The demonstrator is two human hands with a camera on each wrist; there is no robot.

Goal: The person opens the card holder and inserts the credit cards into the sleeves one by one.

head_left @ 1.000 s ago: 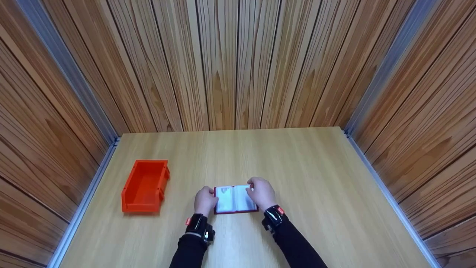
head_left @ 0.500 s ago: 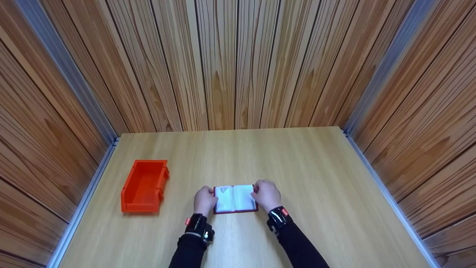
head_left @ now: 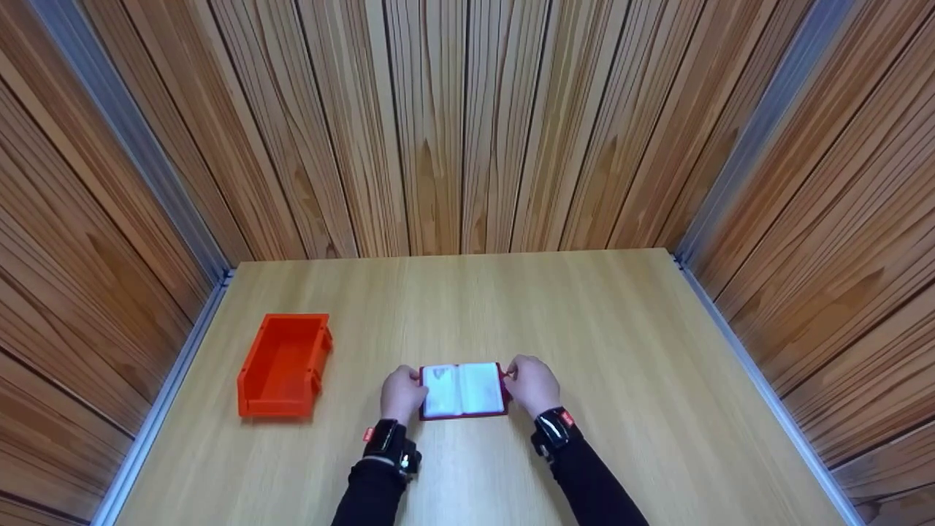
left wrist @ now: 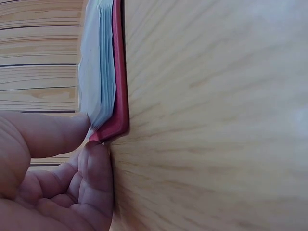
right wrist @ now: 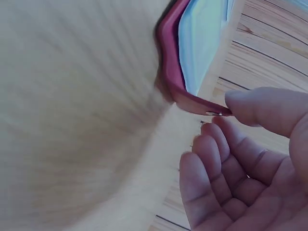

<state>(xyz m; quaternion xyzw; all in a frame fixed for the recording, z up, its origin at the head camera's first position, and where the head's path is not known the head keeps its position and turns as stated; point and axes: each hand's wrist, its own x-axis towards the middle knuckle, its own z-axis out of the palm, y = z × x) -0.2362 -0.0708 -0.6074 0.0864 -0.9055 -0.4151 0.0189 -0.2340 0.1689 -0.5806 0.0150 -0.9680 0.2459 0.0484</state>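
Note:
A small card holder [head_left: 462, 390] with a red cover and clear sleeves lies spread flat on the table. My left hand [head_left: 402, 395] pinches its left edge; the left wrist view shows the thumb [left wrist: 57, 132] on the sleeves and a finger by the red cover [left wrist: 121, 72]. At the right side, my right hand [head_left: 532, 384] holds the tip of a short red strap [right wrist: 197, 104] between thumb and forefinger. A metal snap [right wrist: 214, 113] shows near that tip. The other right fingers are loosely bent below the strap.
An orange bin [head_left: 283, 365] stands on the left of the wooden table [head_left: 584, 314]. Wood-plank walls [head_left: 431, 131] with metal corner rails [head_left: 767, 109] enclose the back and sides.
My right hand has moved right, off the right-hand sleeve to beyond the card holder's edge, and now pulls the strap outward. My left hand has stayed in place.

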